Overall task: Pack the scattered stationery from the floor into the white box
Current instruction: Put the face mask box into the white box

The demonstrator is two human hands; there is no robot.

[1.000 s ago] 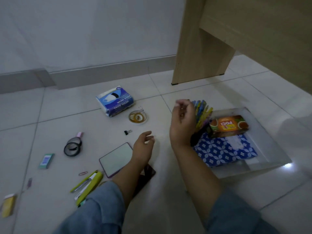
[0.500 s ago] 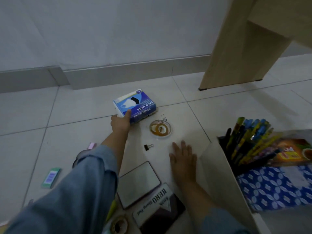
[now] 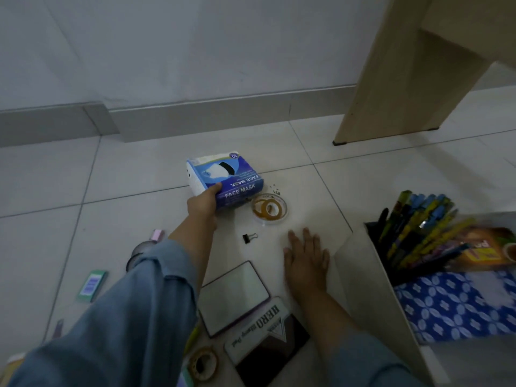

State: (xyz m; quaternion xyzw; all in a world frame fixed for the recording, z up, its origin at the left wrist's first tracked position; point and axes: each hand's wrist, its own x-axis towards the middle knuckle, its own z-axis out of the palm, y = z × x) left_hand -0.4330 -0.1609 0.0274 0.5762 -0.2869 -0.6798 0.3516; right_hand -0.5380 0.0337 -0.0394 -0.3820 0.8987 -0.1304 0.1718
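My left hand (image 3: 203, 203) grips the near left corner of a blue face mask box (image 3: 227, 178), thumb on top, lifting that end off the tiles. My right hand (image 3: 305, 259) lies flat on the floor, fingers straight, just left of the white box (image 3: 363, 272). Inside the box stand several pens (image 3: 418, 227), an orange packet (image 3: 485, 247) and a blue patterned cloth (image 3: 458, 305). On the floor lie a clear tape dispenser (image 3: 269, 209), a black binder clip (image 3: 248, 237), a small mirror-like tablet (image 3: 233, 297), a stamp pad (image 3: 265, 339) and a tape roll (image 3: 202, 364).
A green eraser box (image 3: 92, 284) lies at the left, and a pink-topped round object (image 3: 156, 236) shows beside my left sleeve. A wooden furniture leg (image 3: 391, 88) stands at the back right. The wall skirting (image 3: 195, 115) runs behind the items.
My left hand has closed on the face mask box and tipped its near end up. The view has drawn slightly closer. My right hand stays flat on the floor.
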